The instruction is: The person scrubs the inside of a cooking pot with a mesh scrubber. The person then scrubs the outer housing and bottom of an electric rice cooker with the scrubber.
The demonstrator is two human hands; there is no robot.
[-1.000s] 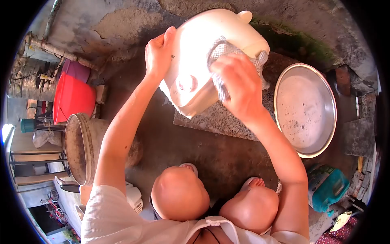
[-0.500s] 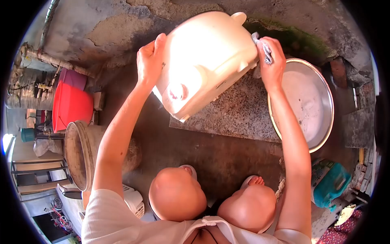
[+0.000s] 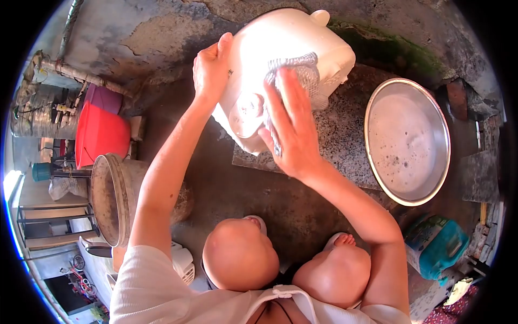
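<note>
Ok so half a second ago my right hand [image 3: 294, 129] was out at the far end by the metal basin [image 3: 441, 140]; now it's over the cream casing's [image 3: 251, 59] broad face near the round fitting [image 3: 250, 106], fingers spread apart on the mesh cloth [image 3: 309, 81]. So that face is getting the rub, not the end. Left hand's [image 3: 212, 70] clamped on the edge, casing above the stone slab [image 3: 345, 135].

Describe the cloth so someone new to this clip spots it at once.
Find the big cream-white casing, top centre. The cloth lies against its face, under the right hand. Its grey, netted weave sets it apart from the smooth casing.
</note>
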